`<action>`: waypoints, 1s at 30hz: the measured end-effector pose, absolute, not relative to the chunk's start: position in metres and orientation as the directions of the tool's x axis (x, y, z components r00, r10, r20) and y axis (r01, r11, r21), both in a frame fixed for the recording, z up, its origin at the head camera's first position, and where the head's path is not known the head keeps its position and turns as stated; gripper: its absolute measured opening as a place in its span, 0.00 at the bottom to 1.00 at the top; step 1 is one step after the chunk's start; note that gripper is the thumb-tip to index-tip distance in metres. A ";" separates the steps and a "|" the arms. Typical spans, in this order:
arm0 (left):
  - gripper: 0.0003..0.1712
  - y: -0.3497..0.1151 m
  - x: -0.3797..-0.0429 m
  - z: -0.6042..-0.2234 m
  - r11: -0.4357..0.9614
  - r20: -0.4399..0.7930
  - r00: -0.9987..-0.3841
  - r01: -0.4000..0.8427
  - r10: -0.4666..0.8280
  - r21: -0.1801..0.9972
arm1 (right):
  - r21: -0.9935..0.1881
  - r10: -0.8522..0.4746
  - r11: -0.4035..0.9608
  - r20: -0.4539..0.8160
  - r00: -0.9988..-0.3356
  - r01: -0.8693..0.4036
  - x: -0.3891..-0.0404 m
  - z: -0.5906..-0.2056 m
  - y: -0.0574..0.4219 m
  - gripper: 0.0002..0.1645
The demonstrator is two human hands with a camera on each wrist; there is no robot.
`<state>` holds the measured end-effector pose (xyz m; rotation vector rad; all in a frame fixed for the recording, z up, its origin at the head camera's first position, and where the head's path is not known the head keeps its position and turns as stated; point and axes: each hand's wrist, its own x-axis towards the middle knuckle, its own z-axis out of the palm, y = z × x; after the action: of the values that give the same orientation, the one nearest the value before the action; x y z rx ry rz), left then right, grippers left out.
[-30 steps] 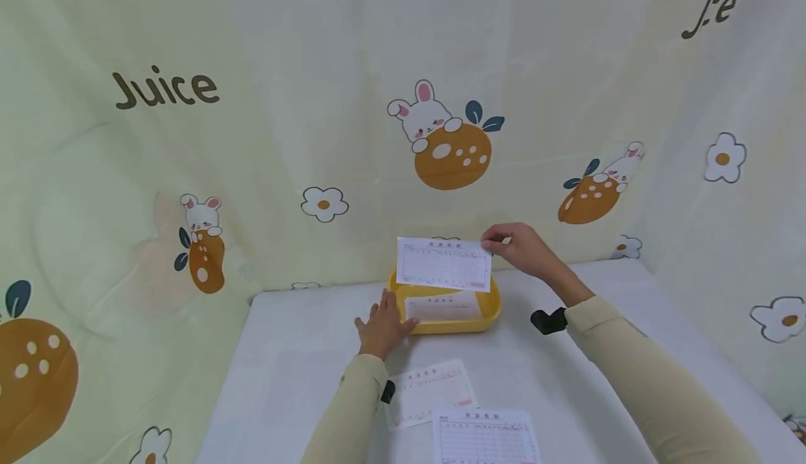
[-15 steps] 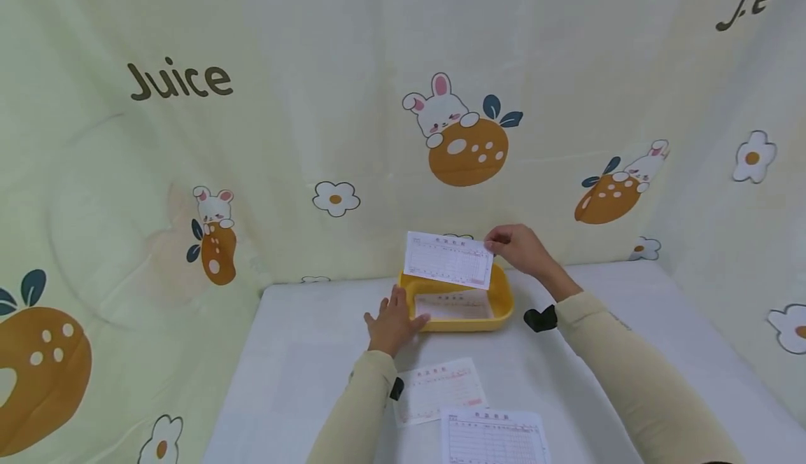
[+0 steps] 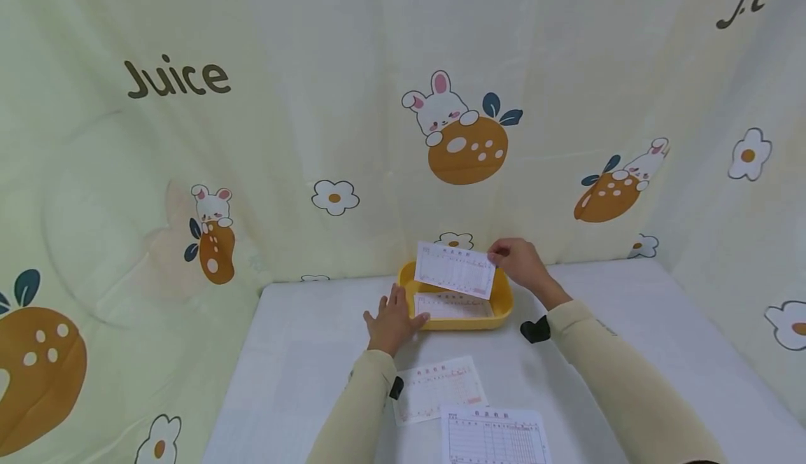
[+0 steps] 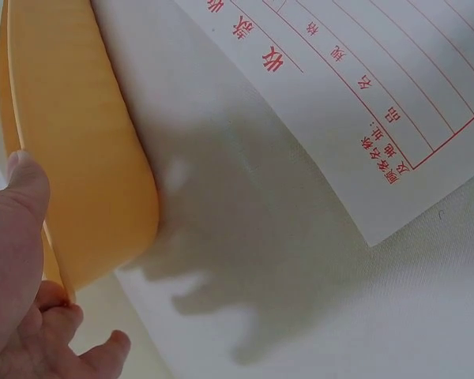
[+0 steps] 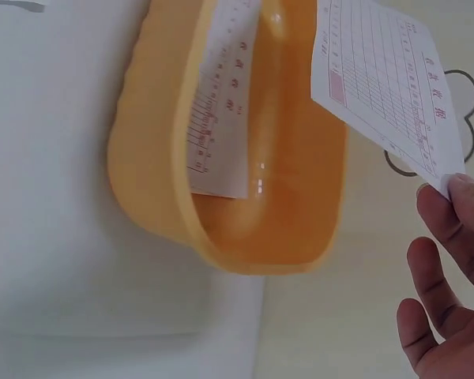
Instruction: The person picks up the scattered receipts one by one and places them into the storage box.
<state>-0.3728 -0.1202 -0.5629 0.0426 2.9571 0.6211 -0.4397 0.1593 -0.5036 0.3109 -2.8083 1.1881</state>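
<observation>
A yellow plastic tray (image 3: 456,324) stands on the white table near the backdrop. A printed receipt slip (image 3: 450,305) lies inside it. My left hand (image 3: 391,322) rests on the tray's left front corner, fingers spread and thumb along the front rim; in the left wrist view, thumb and fingertips touch the rim. Above the tray, my right hand (image 3: 521,264) pinches another receipt slip (image 3: 455,269) by its right corner between thumb and forefinger. That slip tilts down to the right. In the right wrist view, the other fingers hang loosely apart from it.
Nearer the front, a red-printed receipt slip (image 3: 441,388) lies on the table (image 3: 302,352), with its lower corner beside another receipt sheet (image 3: 494,436) cut off by the frame's bottom. A patterned curtain (image 3: 365,135) hangs close behind the tray.
The held slip has come down slightly toward the tray with my right hand and tilts more than a second ago. My left hand stays on the tray. The head view has shifted a little.
</observation>
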 end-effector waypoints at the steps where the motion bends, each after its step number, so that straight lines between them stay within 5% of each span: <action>1: 0.51 -0.120 -0.373 -0.564 0.916 -0.111 -0.992 0.004 0.053 0.401 | -0.701 -0.156 0.681 0.147 -0.977 -0.214 -0.439 -0.507 0.159 0.08; 16: 0.50 -0.121 -0.370 -0.562 0.896 -0.115 -0.992 0.000 0.057 0.444 | -0.659 -0.198 0.728 0.061 -0.978 -0.189 -0.425 -0.525 0.153 0.24; 30: 0.50 -0.123 -0.370 -0.562 0.891 -0.114 -0.991 0.006 0.064 0.453 | -0.676 -0.173 0.716 0.067 -0.983 -0.172 -0.403 -0.523 0.163 0.26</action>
<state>-0.3695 -0.1229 -0.5616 0.0543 2.9322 0.7018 -0.4026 0.1627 -0.5227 0.2925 -2.9114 1.1469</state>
